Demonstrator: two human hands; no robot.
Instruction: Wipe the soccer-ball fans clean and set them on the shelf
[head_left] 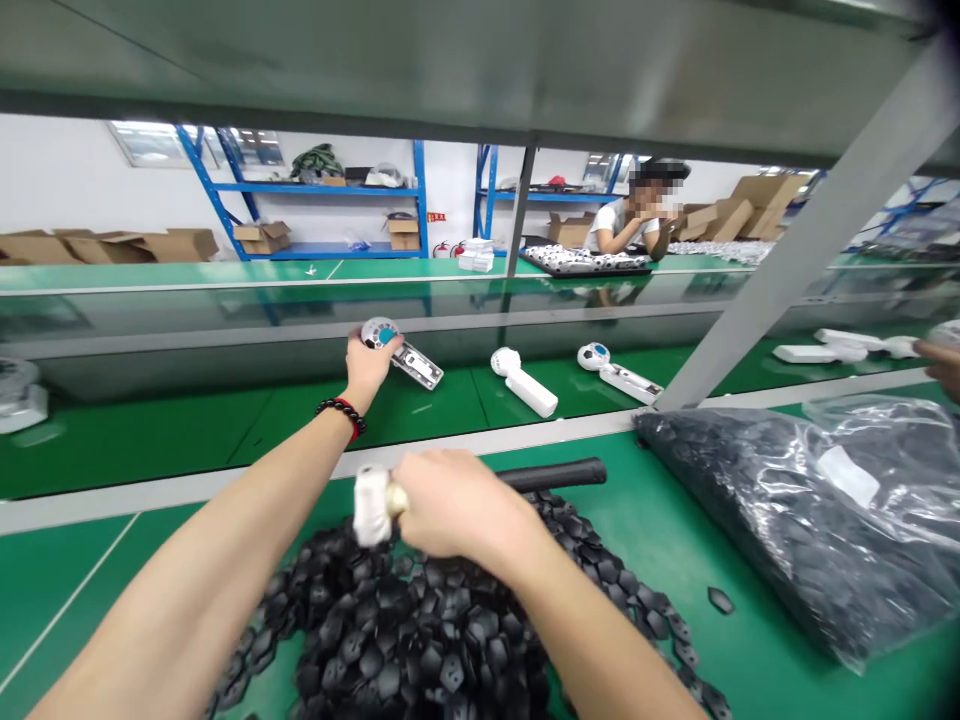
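My left hand [367, 366] reaches far out over the green conveyor belt [187, 430] and grips the round head of a small handheld fan body [401, 352] with a blue centre. A bead bracelet [341, 412] sits on that wrist. My right hand [450, 502] is closed near me above a heap of small black plastic parts [420, 630], its thumb wrapped in white tape [370, 506]. Whether it holds a part is hidden.
Two more white fan bodies [525, 382] [619, 372] lie on the belt to the right. A black rod [559, 473] lies behind the heap. A clear bag of black parts [810, 500] fills the right. A slanted grey post [810, 230] rises there. Another person [637, 222] sits opposite.
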